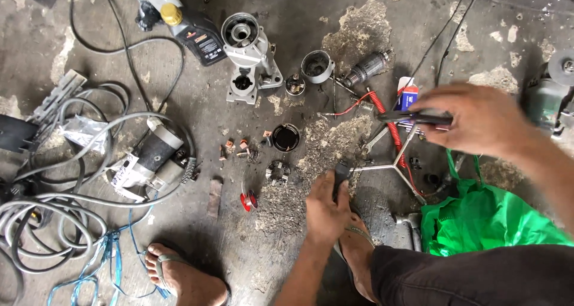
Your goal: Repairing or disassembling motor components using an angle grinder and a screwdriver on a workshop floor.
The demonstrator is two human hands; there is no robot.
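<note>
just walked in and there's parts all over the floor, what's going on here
A person sits on the concrete floor among motor parts. The left hand grips a dark handle; the right hand holds a dark tool over a red coiled wire. A grey housing, an armature and cables lie around.

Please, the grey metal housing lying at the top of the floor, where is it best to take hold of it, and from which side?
Probably the round upper end of the grey metal housing, gripped across its cylindrical body just below the open mouth, coming from above. Its left side looks freer; the small round parts and the grey cup lie close on its right, and the oil bottle sits farther left.
</note>
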